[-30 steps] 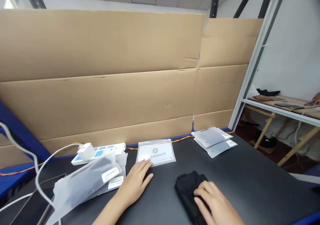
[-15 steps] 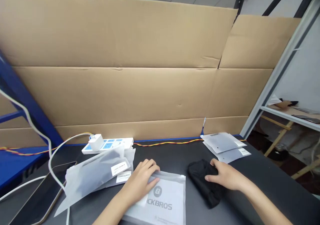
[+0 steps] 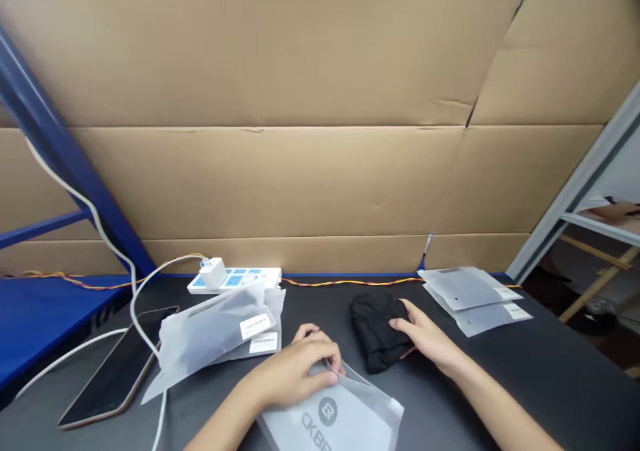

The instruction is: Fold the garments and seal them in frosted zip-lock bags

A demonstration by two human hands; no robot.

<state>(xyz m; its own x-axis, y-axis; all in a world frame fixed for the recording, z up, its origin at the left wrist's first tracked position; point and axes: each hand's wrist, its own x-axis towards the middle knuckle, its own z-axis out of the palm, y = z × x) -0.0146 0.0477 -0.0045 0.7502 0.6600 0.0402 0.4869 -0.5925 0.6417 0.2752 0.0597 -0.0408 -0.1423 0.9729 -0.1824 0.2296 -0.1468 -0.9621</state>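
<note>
My left hand [image 3: 297,371] grips the top edge of a frosted zip bag [image 3: 357,417] with a round logo and grey lettering. Its fingers curl over the bag's mouth, which gapes a little at the slider side. My right hand [image 3: 427,337] is closed on the right side of a folded black cloth item [image 3: 373,334], thumb on top. What kind of item it is, I cannot make out. The cloth is just beyond the bag's mouth, apart from it.
Filled frosted bags [image 3: 215,331] with white labels lie at left, by a power strip [image 3: 270,277] with a plug. A tablet [image 3: 117,371] and white cable [image 3: 135,304] are farther left. Flat frosted bags [image 3: 470,291] lie at back right. Cardboard [image 3: 310,177] walls the rear.
The zip bag has turned, and its top edge is now lifted and slightly parted in my left hand. My right hand has brought the black cloth leftward, nearer the bag. The view has shifted.
</note>
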